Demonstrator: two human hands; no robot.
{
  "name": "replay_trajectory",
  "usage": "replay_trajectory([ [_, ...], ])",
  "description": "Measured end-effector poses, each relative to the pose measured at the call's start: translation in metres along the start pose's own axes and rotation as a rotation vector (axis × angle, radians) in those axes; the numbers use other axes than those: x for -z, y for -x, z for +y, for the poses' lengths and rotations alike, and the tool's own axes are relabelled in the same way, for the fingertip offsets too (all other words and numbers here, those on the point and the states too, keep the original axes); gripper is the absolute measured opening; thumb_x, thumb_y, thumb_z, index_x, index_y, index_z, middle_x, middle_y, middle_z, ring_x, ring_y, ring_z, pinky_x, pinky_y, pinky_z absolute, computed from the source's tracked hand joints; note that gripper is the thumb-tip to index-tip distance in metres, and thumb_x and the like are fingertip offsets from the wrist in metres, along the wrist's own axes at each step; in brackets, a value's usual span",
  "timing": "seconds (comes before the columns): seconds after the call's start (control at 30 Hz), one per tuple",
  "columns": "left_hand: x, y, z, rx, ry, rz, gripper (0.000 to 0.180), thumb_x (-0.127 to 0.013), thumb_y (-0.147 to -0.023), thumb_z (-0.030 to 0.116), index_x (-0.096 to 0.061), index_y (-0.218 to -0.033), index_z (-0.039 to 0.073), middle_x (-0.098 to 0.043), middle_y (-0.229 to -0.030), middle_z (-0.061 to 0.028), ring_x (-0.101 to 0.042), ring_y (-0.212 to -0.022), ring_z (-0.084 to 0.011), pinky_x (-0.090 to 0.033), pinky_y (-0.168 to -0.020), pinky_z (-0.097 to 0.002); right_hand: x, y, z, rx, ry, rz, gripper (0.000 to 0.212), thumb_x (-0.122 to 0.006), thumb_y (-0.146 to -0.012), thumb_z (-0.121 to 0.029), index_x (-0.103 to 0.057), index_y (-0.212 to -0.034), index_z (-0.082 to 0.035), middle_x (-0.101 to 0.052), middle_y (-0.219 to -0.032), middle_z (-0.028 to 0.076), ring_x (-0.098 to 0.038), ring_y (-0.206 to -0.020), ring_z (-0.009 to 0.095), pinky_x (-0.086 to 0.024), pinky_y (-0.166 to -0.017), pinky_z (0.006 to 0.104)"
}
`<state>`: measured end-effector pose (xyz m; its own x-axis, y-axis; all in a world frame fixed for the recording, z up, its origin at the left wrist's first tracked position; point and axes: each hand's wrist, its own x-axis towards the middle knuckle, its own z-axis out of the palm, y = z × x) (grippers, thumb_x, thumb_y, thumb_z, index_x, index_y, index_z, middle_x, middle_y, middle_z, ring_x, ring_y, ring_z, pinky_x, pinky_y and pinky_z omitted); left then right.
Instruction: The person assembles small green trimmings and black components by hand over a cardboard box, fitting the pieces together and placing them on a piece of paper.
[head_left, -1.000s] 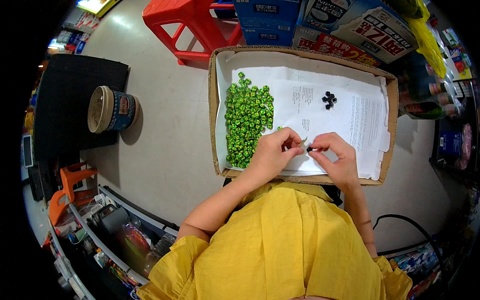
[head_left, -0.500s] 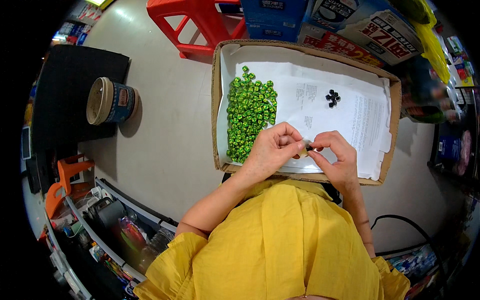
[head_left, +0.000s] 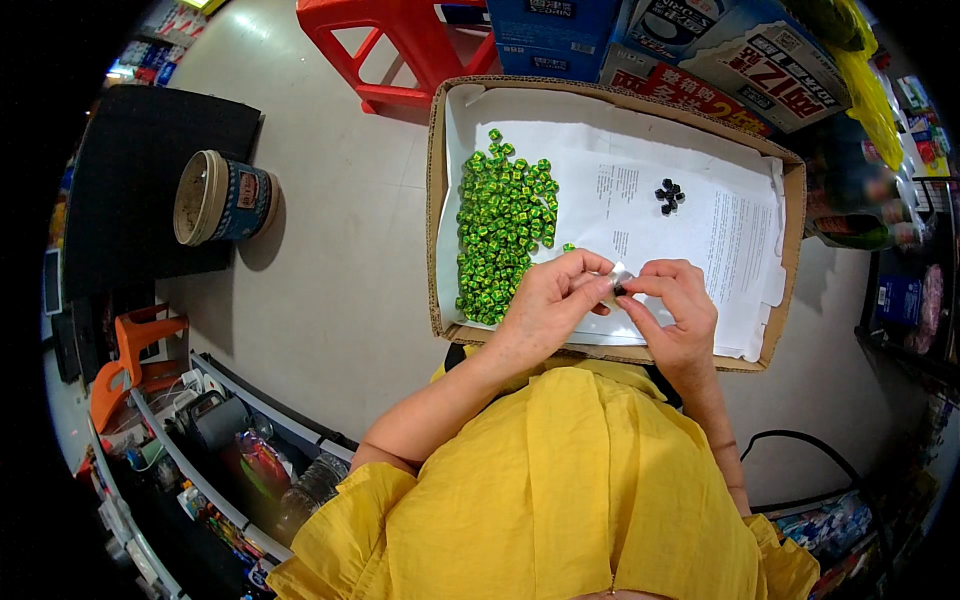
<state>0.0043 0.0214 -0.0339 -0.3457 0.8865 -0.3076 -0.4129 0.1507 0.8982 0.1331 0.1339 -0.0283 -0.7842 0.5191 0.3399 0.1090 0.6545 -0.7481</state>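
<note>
My left hand (head_left: 548, 302) is closed, thumb and forefinger pinching a small, shiny silvery wrapper (head_left: 622, 271). A small dark piece (head_left: 620, 290) shows at the wrapper, and the fingertips of my right hand (head_left: 684, 312) are closed on it. Both hands are over the near side of a shallow cardboard tray (head_left: 436, 230) lined with white printed paper (head_left: 650, 150). Many small green-and-yellow wrapped pieces (head_left: 500, 220) lie heaped along the tray's left side. Several small black pieces (head_left: 669, 196) sit in a cluster right of centre. One green piece (head_left: 569, 247) lies just beyond my left hand.
A red plastic stool (head_left: 400, 50) and blue cartons (head_left: 550, 45) stand beyond the tray. To the left, a round tub (head_left: 225, 198) lies tilted beside a black panel (head_left: 150, 180). At lower left are an orange stool (head_left: 125, 370) and a crowded shelf (head_left: 250, 440).
The wrapper shows wider and brighter between my fingers. My hands have stayed nearly in place. A single green piece now shows beyond my left hand. The whole view has shifted very slightly.
</note>
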Motion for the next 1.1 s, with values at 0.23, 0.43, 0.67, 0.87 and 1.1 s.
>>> replay_trajectory([
  [0.23,-0.001,0.002,0.0,0.013,0.042,-0.006,0.019,-0.05,-0.091,0.014,-0.058,-0.098,-0.002,-0.061,-0.084,-0.0031,-0.057,-0.075,-0.0093,-0.047,-0.072,-0.0236,-0.002,0.001,0.0,-0.021,-0.01,0.049,0.02,-0.072,-0.066,-0.005,-0.064,-0.083,-0.007,-0.057,-0.083,0.006,-0.052,-0.08,0.021,-0.039,-0.071,0.0314],
  [0.43,-0.001,0.003,-0.001,-0.01,-0.016,0.011,0.02,-0.049,-0.092,0.014,-0.058,-0.098,-0.003,-0.061,-0.084,-0.0029,-0.056,-0.077,-0.0083,-0.045,-0.074,-0.0224,-0.002,0.001,-0.001,0.002,0.02,0.049,0.02,-0.072,-0.065,-0.005,-0.064,-0.083,-0.007,-0.057,-0.082,0.005,-0.051,-0.08,0.021,-0.039,-0.07,0.0317],
  [0.67,-0.001,0.003,-0.004,-0.057,-0.017,0.037,0.019,-0.054,-0.089,0.012,-0.057,-0.098,-0.004,-0.063,-0.082,-0.003,-0.056,-0.074,-0.0057,-0.046,-0.069,-0.02,0.0,-0.001,-0.002,0.022,0.044,0.056,0.02,-0.072,-0.066,-0.006,-0.064,-0.084,-0.008,-0.056,-0.083,0.004,-0.051,-0.078,0.02,-0.037,-0.072,0.0324],
  [0.87,0.001,0.002,-0.001,0.027,0.03,0.033,0.016,-0.06,-0.084,0.006,-0.056,-0.098,-0.002,-0.064,-0.088,-0.0067,-0.059,-0.079,-0.0083,-0.047,-0.073,-0.0216,0.004,-0.005,-0.002,0.193,0.199,0.023,0.025,-0.074,-0.064,-0.01,-0.064,-0.086,-0.009,-0.055,-0.081,0.003,-0.05,-0.072,0.018,-0.034,-0.074,0.0336],
  [1.1,-0.005,0.012,0.014,-0.059,0.062,0.081,0.019,-0.06,-0.084,0.007,-0.055,-0.1,-0.003,-0.065,-0.085,-0.0047,-0.057,-0.075,-0.0045,-0.045,-0.067,-0.0184,0.006,0.003,-0.009,-0.281,-0.433,0.03,0.026,-0.069,-0.073,-0.005,-0.061,-0.097,0.0,-0.058,-0.083,0.004,-0.052,-0.076,0.012,-0.041,-0.074,0.0245],
])
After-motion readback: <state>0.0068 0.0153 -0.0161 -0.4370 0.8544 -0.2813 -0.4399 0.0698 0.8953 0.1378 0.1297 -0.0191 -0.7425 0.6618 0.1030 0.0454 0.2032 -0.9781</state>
